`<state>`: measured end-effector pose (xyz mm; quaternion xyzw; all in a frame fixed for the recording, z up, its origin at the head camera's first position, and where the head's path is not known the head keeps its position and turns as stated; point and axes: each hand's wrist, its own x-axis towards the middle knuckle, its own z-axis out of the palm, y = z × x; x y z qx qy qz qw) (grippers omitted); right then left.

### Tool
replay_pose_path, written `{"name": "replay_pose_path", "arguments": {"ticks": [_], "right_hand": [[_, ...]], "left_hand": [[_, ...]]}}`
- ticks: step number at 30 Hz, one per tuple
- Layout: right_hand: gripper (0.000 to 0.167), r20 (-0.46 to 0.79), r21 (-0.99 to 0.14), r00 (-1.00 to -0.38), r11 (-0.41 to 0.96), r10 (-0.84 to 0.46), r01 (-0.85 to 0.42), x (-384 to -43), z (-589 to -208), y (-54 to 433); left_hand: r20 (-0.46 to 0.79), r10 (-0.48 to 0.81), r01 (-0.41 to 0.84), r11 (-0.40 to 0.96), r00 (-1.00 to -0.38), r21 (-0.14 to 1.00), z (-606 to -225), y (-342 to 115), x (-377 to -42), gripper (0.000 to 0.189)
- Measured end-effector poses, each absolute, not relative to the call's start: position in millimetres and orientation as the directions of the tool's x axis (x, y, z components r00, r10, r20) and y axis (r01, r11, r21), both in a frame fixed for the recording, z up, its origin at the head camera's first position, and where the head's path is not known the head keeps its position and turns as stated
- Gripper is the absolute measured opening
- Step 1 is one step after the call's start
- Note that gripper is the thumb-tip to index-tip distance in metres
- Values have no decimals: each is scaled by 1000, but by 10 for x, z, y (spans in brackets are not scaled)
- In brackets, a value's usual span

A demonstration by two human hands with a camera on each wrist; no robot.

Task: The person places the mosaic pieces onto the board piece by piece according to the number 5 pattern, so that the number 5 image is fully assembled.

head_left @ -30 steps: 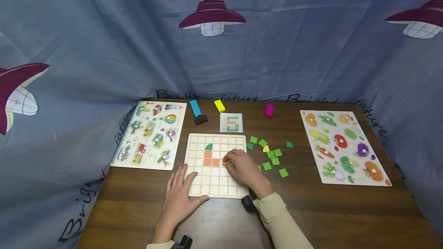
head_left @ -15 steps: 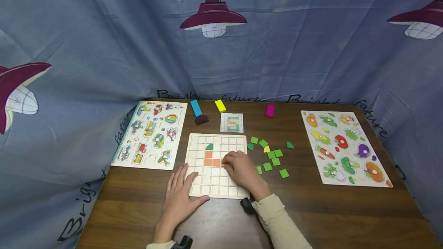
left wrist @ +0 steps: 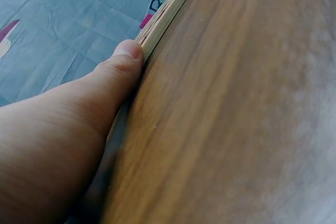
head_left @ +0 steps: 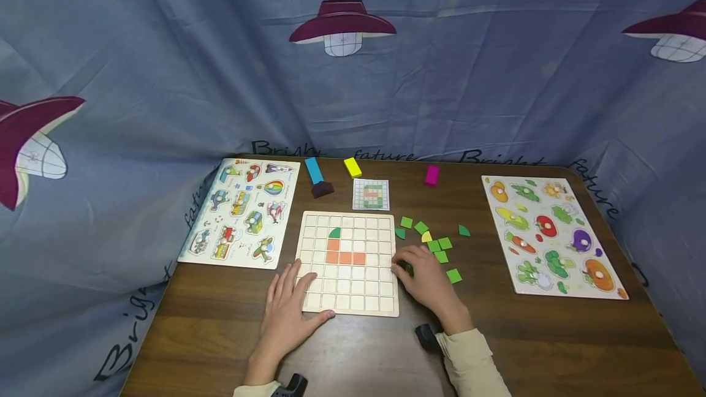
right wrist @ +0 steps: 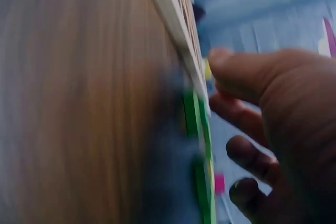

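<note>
A pale wooden grid board [head_left: 350, 296] lies in the middle of the table. Set in its cells are a green quarter-round piece [head_left: 334, 233] and several orange squares [head_left: 345, 258] forming an L. My left hand [head_left: 287, 317] rests at the board's near left corner, fingers fairly straight along the left side; in the left wrist view its thumb [left wrist: 123, 61] touches the board's front edge. Just off the board's right edge hovers my right hand [head_left: 427, 280], fingers loosely bent over some green squares that it partly hides. The right wrist view shows nothing between thumb and fingers [right wrist: 241, 116].
Loose green squares [head_left: 445, 243], green quarter-rounds [head_left: 464, 231] and a yellow piece [head_left: 426, 236] lie right of the board. A pattern card [head_left: 371, 195] is behind it, near blue [head_left: 314, 171], yellow [head_left: 352, 168] and magenta [head_left: 432, 175] blocks. Picture boards flank both sides [head_left: 237, 250] [head_left: 535, 262].
My right hand has let go of an orange square, now in the board's grid at the right end of the row, and moved right to the green squares. The left hand stays put.
</note>
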<state>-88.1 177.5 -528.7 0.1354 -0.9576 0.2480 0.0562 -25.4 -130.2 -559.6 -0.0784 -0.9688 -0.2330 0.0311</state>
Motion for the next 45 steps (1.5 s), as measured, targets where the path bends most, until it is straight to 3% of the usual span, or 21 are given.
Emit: {"name": "replay_pose_path", "arguments": {"ticks": [8, 18, 27, 45], "right_hand": [[43, 138, -441, -963, 856, -232, -270, -781, -5324, 2138], [26, 150, -408, -948, 857, -279, -317, -786, -5353, 2144], [24, 178, -388, -943, 860, -283, -331, -835, -5317, 2033], [24, 109, -410, -916, 822, -387, -396, -1477, -5107, 1248]], "left_hand": [[78, 134, 155, 883, -988, 443, -5596, -1300, -252, 91], [91, 123, 150, 883, -988, 445, -5600, -1295, -247, 90], [105, 121, 155, 882, -987, 445, -5607, -1286, -245, 89], [46, 127, 134, 883, -991, 451, -5572, -1292, -262, 91]]}}
